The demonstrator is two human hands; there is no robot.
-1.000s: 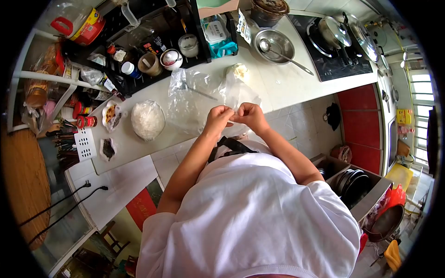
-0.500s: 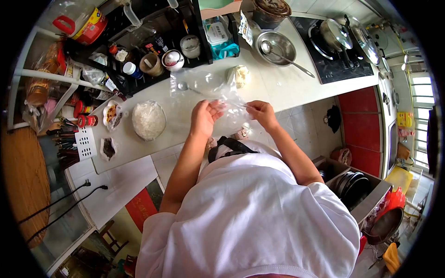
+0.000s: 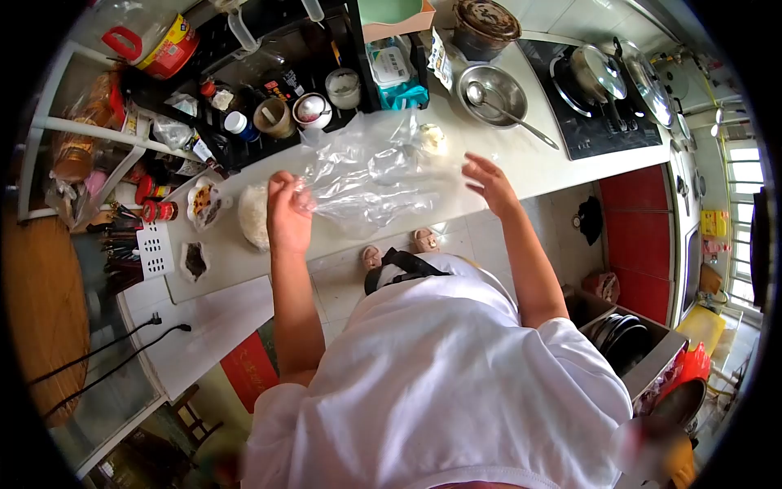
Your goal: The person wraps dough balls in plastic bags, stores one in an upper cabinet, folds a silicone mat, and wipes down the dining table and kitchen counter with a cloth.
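A large clear plastic bag [image 3: 366,167] spreads out over the counter in front of me. My left hand [image 3: 291,213] is closed on the bag's left edge. To the right of the bag, my right hand [image 3: 491,183] is raised with its fingers apart and holds nothing. A pale lump that looks like dough [image 3: 432,138] lies at the bag's far right side. Left of my left hand is a round whitish mass [image 3: 254,216] that looks wrapped in clear film, partly hidden by that hand.
A steel bowl [image 3: 516,91] with a metal ladle [image 3: 521,127] stands near the black stove [image 3: 586,138]. Jars, including a white pot [image 3: 309,121], line the back. Two small dishes with dark food [image 3: 194,261] and mixed bits [image 3: 204,202] sit at the left.
My hands have moved apart, the left one leftward and the right one to the right. The crumpled bag is now stretched wide, and my right hand has let go of it.
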